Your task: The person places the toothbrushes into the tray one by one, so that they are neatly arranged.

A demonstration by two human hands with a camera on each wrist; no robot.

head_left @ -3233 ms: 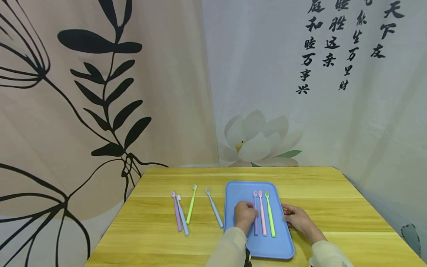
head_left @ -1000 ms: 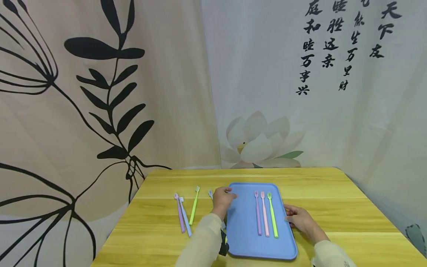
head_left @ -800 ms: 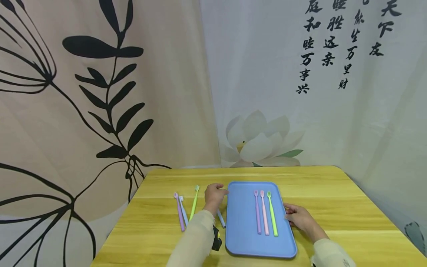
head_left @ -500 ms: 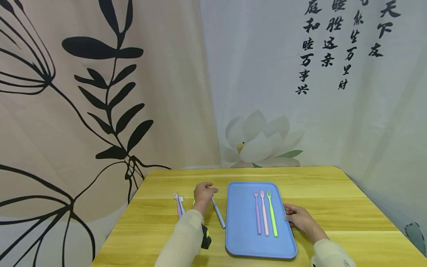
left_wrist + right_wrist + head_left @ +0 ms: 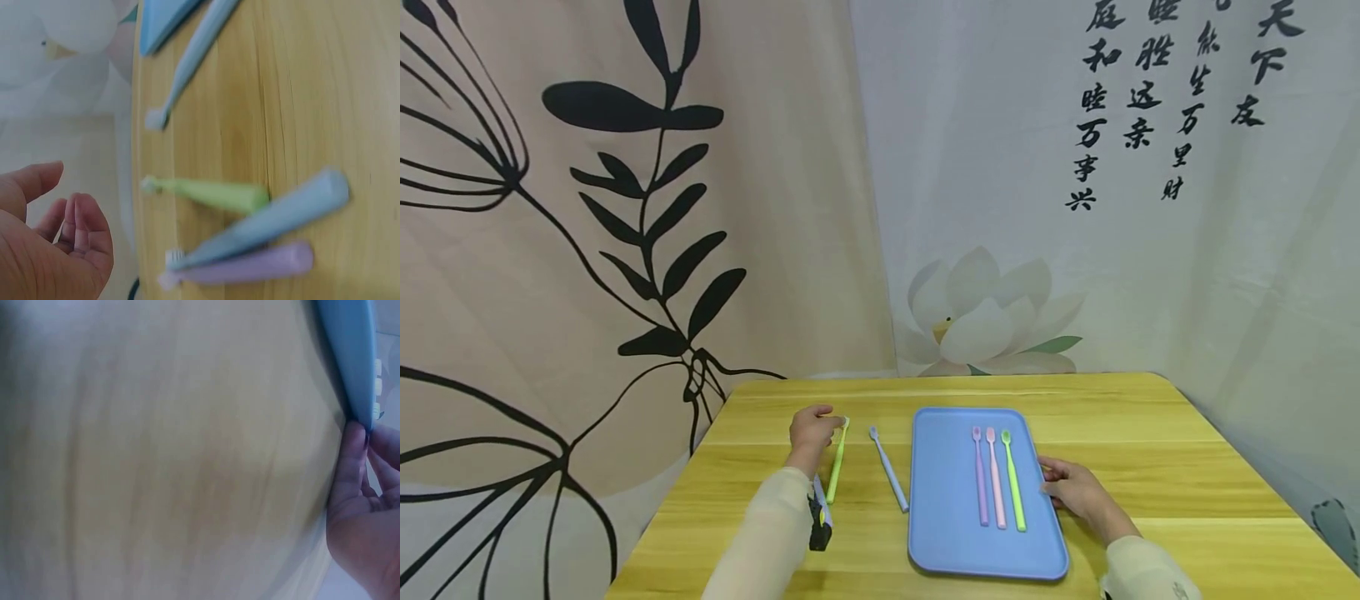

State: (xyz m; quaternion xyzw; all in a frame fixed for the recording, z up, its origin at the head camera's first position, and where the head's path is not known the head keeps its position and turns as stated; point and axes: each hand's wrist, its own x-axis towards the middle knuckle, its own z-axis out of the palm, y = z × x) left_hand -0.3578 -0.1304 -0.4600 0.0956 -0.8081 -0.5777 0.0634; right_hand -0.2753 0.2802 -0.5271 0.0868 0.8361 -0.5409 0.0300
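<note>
My left hand (image 5: 811, 429), fingers loosely bent and holding nothing, hovers over the left side of the table beside a green toothbrush (image 5: 837, 467). The left wrist view shows a blue toothbrush (image 5: 269, 219) partly crossing a purple toothbrush (image 5: 262, 265) nearby; in the head view my hand and sleeve mostly cover these two. With thumb and fingers, my right hand (image 5: 1078, 496) pinches the right rim of a blue tray (image 5: 943, 533). On the tray, a purple toothbrush (image 5: 981, 483), a pink toothbrush (image 5: 997, 487) and a light green toothbrush (image 5: 1014, 487) lie side by side.
Another blue toothbrush (image 5: 890, 471) lies at a slant on the wooden table (image 5: 1112, 417), between the green one and the tray's left edge. A printed curtain (image 5: 790, 208) hangs behind the table.
My left hand has left the purple toothbrush on the tray and travelled left, past the tray's edge and the slanted blue toothbrush. My right hand stays at the tray's rim.
</note>
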